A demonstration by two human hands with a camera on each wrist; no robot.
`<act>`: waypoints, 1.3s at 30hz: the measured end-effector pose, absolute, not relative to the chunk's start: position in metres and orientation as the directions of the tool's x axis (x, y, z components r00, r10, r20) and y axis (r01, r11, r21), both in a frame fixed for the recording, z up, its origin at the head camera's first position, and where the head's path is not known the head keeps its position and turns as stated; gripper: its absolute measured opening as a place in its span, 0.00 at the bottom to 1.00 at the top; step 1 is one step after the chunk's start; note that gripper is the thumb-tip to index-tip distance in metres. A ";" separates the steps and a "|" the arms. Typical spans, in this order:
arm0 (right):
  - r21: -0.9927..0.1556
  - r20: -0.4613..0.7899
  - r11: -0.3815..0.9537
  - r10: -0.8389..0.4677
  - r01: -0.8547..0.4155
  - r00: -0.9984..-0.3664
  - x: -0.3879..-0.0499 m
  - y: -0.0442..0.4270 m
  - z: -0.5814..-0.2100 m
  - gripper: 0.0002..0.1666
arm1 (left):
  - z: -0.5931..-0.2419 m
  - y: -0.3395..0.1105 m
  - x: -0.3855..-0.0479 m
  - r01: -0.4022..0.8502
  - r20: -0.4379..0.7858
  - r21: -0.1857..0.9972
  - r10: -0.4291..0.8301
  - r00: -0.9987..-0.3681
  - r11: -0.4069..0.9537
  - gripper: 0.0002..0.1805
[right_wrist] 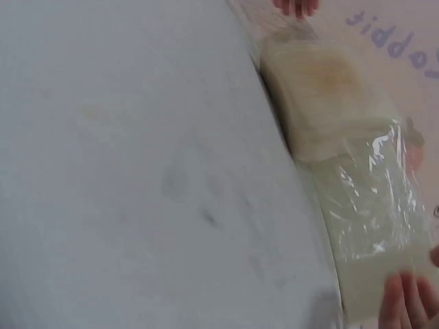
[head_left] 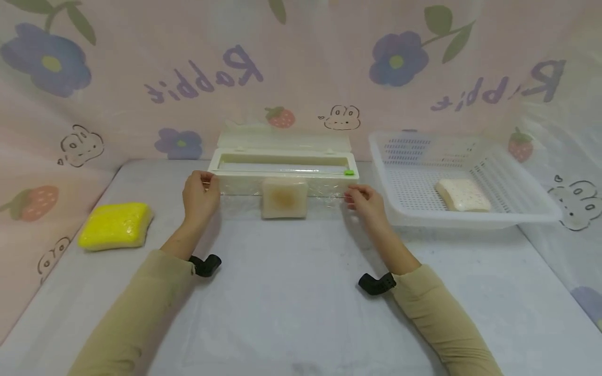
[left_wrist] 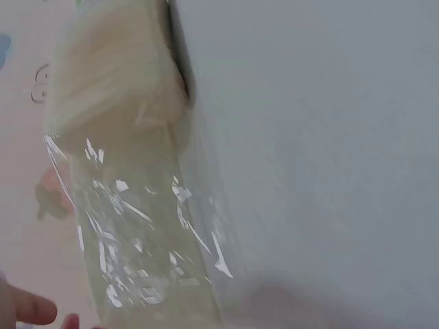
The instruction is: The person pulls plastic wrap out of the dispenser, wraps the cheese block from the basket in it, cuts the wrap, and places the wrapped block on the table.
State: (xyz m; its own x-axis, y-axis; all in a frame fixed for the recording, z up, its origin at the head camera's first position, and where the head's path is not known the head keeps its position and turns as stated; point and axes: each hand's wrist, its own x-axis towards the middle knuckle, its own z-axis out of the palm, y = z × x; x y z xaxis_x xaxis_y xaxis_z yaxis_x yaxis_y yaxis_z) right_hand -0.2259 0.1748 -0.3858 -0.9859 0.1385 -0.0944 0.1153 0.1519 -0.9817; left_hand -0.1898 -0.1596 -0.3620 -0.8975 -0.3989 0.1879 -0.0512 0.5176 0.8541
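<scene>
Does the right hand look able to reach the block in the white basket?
Probably yes: the white basket is open above the block, but the right hand seems to pinch clear film and must pass over the rim.

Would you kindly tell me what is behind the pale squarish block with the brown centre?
Behind the block is a long cream plastic box, its lid raised. The block hides the middle of the box's front.

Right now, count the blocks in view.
3: a yellow block at left, a brown-spotted block in front of the film dispenser, a speckled block in the white basket.
</scene>
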 end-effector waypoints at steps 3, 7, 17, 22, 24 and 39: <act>-0.971 -0.011 0.230 0.248 0.070 -0.969 -0.224 0.169 -0.385 0.34 | -0.356 -0.148 -0.193 0.039 0.271 0.861 -0.393 -0.879 0.507 0.14; -0.951 0.056 0.309 0.265 0.030 -0.963 -0.229 0.164 -0.386 0.54 | -0.349 -0.134 -0.197 0.104 0.323 0.861 -0.376 -0.868 0.498 0.13; -0.949 0.057 0.313 0.090 -0.026 -0.994 -0.251 0.163 -0.393 0.52 | -0.339 -0.106 -0.207 0.179 0.345 0.853 -0.273 -0.898 0.490 0.12; -0.970 0.041 0.240 0.076 -0.022 -0.996 -0.255 0.169 -0.398 0.47 | -0.337 -0.091 -0.213 0.203 0.347 0.845 -0.219 -0.912 0.494 0.12; -0.968 0.033 0.249 0.081 -0.012 -0.996 -0.257 0.172 -0.399 0.45 | -0.335 -0.085 -0.215 0.214 0.353 0.838 -0.200 -0.914 0.503 0.12; -0.938 -0.019 0.345 0.016 0.023 -1.000 -0.260 0.186 -0.398 0.36 | -0.325 -0.042 -0.238 0.283 0.328 0.758 0.031 -0.944 0.588 0.11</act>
State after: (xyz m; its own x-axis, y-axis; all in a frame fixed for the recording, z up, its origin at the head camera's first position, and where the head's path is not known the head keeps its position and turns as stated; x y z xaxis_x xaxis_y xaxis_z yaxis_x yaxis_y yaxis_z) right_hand -0.2603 0.1862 -0.3984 -0.9997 0.0155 -0.0190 0.0232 0.3453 -0.9382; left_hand -0.2378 -0.0422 -0.3251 -0.9441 0.0313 0.3283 0.2831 0.5879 0.7578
